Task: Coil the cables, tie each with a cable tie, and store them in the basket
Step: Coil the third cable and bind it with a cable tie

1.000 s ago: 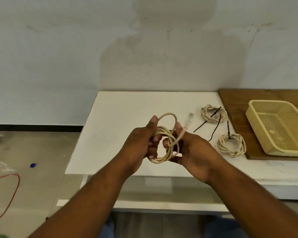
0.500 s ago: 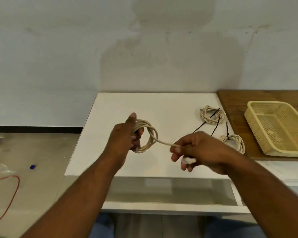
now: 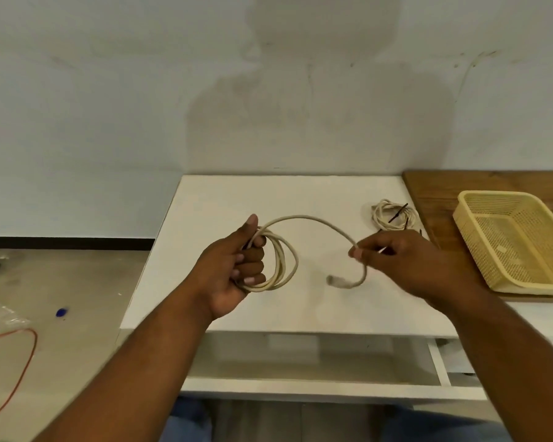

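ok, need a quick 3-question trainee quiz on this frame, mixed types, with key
1. Multiple choice: which hand grips the coiled loops of the beige cable? A) left B) right C) neither
2. Fill in: the basket stands on the ___ board.
3. True or false: a tied coil already lies in the basket.

Key
1. A. The left hand grips the loops. The right hand pinches the cable near its plug end.
2. wooden
3. False. No coil shows inside it.
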